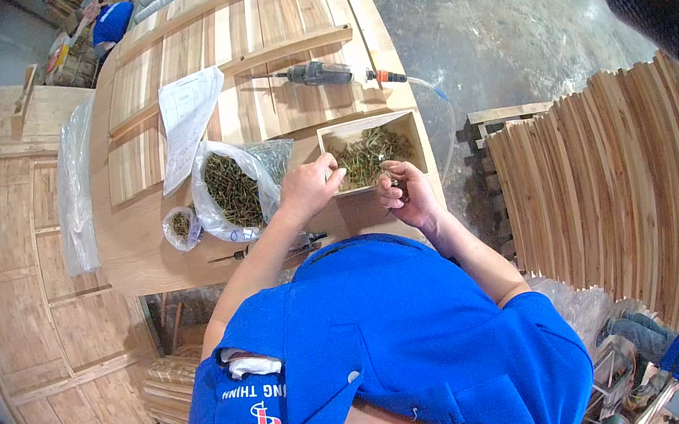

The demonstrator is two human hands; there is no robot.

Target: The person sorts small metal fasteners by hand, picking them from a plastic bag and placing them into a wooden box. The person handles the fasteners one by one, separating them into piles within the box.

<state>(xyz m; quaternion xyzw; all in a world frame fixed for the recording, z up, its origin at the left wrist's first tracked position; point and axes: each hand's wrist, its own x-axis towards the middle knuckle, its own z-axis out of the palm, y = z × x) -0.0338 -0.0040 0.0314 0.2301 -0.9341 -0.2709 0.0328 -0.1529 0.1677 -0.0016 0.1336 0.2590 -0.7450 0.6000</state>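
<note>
A small open wooden box (412, 124) full of dark screws (370, 153) stands on a wooden panel (261, 39). My left hand (309, 185) lies at the box's left rim with its fingers bent over the screws; whether it grips any is hidden. Just in front of the box, my right hand (407, 195) has its fingers curled around what looks like a few small screws. Both forearms reach up from my blue shirt (393, 335).
A clear plastic bag of screws (233, 189) and a smaller bag (181, 225) sit left of the box. Beyond lie a paper sheet (187, 119) and a power screwdriver with hose (327, 72). A dark hand tool (274, 246) rests near the panel's edge. Wooden slats (616, 179) are stacked at right.
</note>
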